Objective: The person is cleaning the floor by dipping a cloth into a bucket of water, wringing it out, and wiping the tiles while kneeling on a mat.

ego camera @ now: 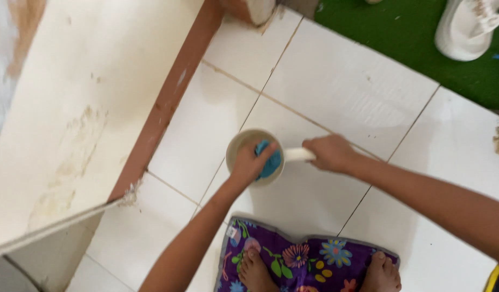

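— Where are you?
— Standing on a flowered purple mat (309,259) over white floor tiles (336,86), green turf (411,38) far right, a cream wall (71,108) left.
— And the scoop?
— The pale dipper (244,141) hangs between my hands. My right hand (331,153) clenches its handle; my left hand (249,162) presses a blue cloth (271,159) inside it.

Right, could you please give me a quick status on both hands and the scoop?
Left hand pressing blue cloth inside white scoop. Right hand closed on scoop handle. Scoop over white floor tiles; nothing in the way.
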